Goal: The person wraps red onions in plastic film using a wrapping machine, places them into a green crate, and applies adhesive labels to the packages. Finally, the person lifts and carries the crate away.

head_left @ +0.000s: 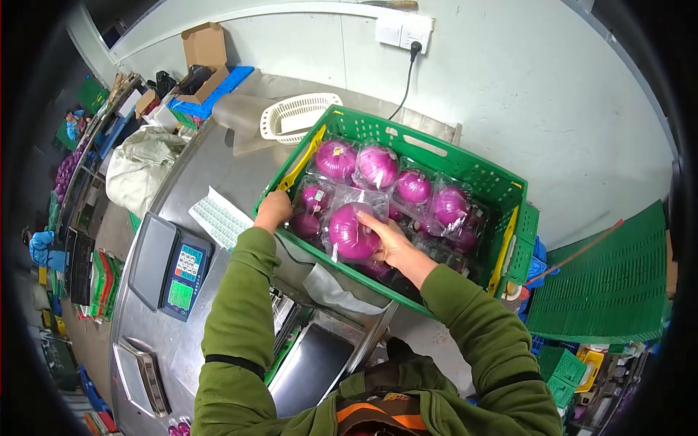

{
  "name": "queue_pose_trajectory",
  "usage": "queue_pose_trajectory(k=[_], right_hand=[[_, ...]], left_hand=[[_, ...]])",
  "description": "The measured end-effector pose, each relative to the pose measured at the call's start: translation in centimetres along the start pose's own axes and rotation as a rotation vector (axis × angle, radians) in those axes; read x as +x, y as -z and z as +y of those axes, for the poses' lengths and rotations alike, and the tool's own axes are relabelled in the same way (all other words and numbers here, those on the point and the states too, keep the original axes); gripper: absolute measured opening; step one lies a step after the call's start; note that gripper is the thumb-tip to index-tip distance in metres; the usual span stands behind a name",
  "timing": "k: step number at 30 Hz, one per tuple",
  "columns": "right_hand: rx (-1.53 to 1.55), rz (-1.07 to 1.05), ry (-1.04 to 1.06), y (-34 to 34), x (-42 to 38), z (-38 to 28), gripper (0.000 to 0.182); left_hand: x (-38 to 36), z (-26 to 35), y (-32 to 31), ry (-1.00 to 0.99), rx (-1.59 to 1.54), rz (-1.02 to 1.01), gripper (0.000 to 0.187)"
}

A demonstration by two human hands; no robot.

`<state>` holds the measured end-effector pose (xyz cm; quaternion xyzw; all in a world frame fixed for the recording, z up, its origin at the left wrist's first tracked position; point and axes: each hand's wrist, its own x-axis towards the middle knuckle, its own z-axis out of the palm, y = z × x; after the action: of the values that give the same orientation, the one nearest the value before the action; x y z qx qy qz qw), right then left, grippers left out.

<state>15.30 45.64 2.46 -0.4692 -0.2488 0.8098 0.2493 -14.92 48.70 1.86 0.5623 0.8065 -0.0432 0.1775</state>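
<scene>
My right hand (pixel 393 245) is closed around a plastic-wrapped red onion (pixel 352 231), thumb on its top, above the near side of a green crate (pixel 429 155). My left hand (pixel 274 210) grips the crate's near left corner, its fingers partly hidden. Inside the crate lie several more wrapped purple onions, among them one onion (pixel 336 159) at the far left and another onion (pixel 450 205) toward the right. The packs under my right hand are partly covered.
Left of the crate are a sheet of labels (pixel 220 217) and a digital scale (pixel 169 263) on the metal table. A cream basket (pixel 298 116) stands behind. A black cable (pixel 404 91) hangs from the wall socket. Green slatted panels (pixel 600 276) lean at right.
</scene>
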Motion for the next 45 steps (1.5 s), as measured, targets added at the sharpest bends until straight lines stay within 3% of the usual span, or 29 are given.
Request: queue_pose_trajectory(k=[4, 5, 7, 10, 14, 16, 20, 25, 31, 34, 36, 38, 40, 42, 45], right_hand=[[0.024, 0.040, 0.042, -1.9, -1.3, -0.9, 0.104], [-0.010, 0.185, 0.125, -2.8, -1.9, -0.9, 0.096], [-0.048, 0.241, 0.158, -2.4, -1.0, -0.1, 0.094], [-0.104, 0.298, 0.218, -1.2, 0.0, 1.0, 0.095], [-0.232, 0.343, 0.232, 0.0, 2.1, 2.3, 0.105], [-0.245, 0.346, 0.230, -0.2, 2.1, 2.6, 0.107], [-0.233, 0.356, 0.246, -0.9, 1.5, 2.4, 0.105], [-0.253, 0.364, 0.237, -0.8, 1.9, 2.2, 0.103], [-0.288, 0.416, 0.260, -1.5, 3.8, 2.9, 0.105], [-0.247, 0.383, 0.214, -2.5, 4.9, 2.7, 0.105], [-0.188, 0.226, 0.126, -4.0, 4.1, 1.8, 0.104], [-0.210, 0.311, 0.090, -3.8, 5.3, 2.0, 0.099], [-0.107, 0.012, -0.015, -2.8, 5.5, 1.7, 0.094], [-0.235, 0.092, -0.097, -3.3, 3.3, 0.4, 0.091], [-0.291, 0.272, 0.219, -3.7, 2.3, 2.0, 0.073]], left_hand=[[0.1, -0.2, -0.2, -0.031, -0.033, 0.009, 0.029], [0.2, -0.5, -0.1, -0.117, -0.102, -0.020, 0.027], [0.3, -0.6, 0.2, -0.191, -0.189, -0.106, 0.030], [-0.1, -0.1, 0.4, -0.281, -0.207, -0.076, 0.032], [-0.9, 1.0, 1.6, -0.117, -0.268, -0.135, 0.035], [-1.3, 0.8, 1.3, -0.277, -0.226, -0.097, 0.033], [-1.4, 0.6, 1.2, -0.286, -0.212, 0.001, 0.027], [-1.9, 1.2, 1.8, -0.107, -0.045, 0.308, 0.022], [-1.7, 2.2, 1.5, -0.058, 0.027, 0.351, 0.021], [-1.6, 2.1, 1.6, -0.047, 0.008, 0.364, 0.021], [-1.6, 2.1, 1.7, -0.043, 0.014, 0.359, 0.021], [-0.8, 2.0, 1.4, -0.040, 0.013, 0.361, 0.021], [-0.4, 1.4, 0.8, -0.028, 0.027, 0.353, 0.019], [-2.0, 1.3, 1.0, -0.087, -0.038, 0.375, 0.018], [-7.2, 1.2, 3.0, -0.168, -0.363, 0.449, 0.020]])
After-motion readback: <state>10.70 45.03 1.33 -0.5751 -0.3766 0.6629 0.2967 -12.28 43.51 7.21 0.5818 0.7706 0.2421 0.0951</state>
